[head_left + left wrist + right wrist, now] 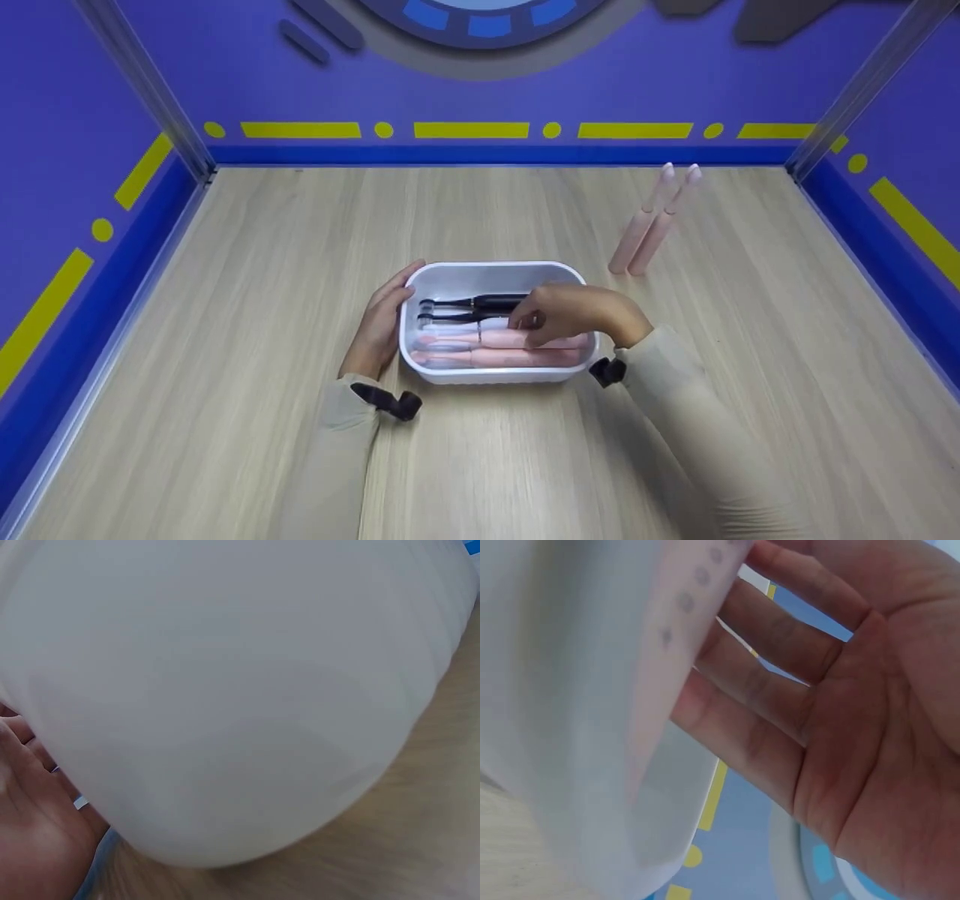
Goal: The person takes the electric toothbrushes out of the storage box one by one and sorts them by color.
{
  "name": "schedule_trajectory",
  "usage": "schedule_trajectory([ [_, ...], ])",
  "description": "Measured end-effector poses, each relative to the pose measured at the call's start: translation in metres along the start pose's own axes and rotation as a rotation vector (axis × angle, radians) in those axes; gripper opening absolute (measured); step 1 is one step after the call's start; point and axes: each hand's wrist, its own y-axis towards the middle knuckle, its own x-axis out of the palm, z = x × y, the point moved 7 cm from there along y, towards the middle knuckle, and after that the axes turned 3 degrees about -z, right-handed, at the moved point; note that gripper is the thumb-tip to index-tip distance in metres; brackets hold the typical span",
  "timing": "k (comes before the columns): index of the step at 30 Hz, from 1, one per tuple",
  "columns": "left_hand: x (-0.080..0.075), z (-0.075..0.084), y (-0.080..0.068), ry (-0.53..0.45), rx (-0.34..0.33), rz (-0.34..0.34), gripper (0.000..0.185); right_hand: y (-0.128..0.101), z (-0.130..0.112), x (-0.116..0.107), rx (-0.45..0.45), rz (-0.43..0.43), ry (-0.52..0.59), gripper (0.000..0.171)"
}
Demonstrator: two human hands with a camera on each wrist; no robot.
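Observation:
A white plastic tray (495,267) sits mid-table and holds several electric toothbrushes lying side by side: a black one (480,302), a white one (457,325) and two pink ones (465,340). My left hand (382,315) rests flat against the tray's left wall, fingers straight. In the left wrist view the tray wall (225,690) fills the frame, with my palm (30,817) at the lower left. My right hand (559,315) reaches into the tray from the right, fingers curled on a pink toothbrush handle (682,622). That handle lies across my fingers (765,675) beside the tray wall (555,690).
Two more pink toothbrushes (652,221) lie together on the wooden tabletop at the back right. Blue walls with yellow markings and metal corner posts enclose the table on three sides. Bare wood surrounds the tray.

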Motion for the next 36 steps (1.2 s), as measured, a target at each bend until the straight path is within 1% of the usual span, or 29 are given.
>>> schedule_trajectory([
  [6, -0.001, -0.002, 0.001, 0.014, -0.015, 0.004, 0.048, -0.003, 0.000, 0.000, -0.024, 0.041, 0.002, 0.017],
  [14, 0.000, -0.001, 0.000, 0.007, -0.004, 0.007, 0.048, -0.007, -0.001, -0.001, -0.052, 0.064, 0.044, 0.021],
  [19, -0.001, -0.001, 0.001, 0.030, -0.011, 0.019, 0.048, -0.009, 0.000, -0.002, -0.070, 0.080, 0.043, 0.021],
  [23, -0.001, 0.000, 0.000, 0.020, -0.007, 0.023, 0.048, -0.010, -0.001, -0.002, -0.067, 0.090, 0.047, 0.023],
  [29, -0.001, 0.000, 0.000, 0.016, 0.002, 0.019, 0.048, -0.014, -0.001, -0.004, -0.086, 0.118, 0.085, 0.023],
  [36, -0.001, 0.001, 0.000, 0.024, 0.011, 0.008, 0.048, -0.020, 0.002, -0.006, -0.078, 0.145, 0.142, 0.022],
])
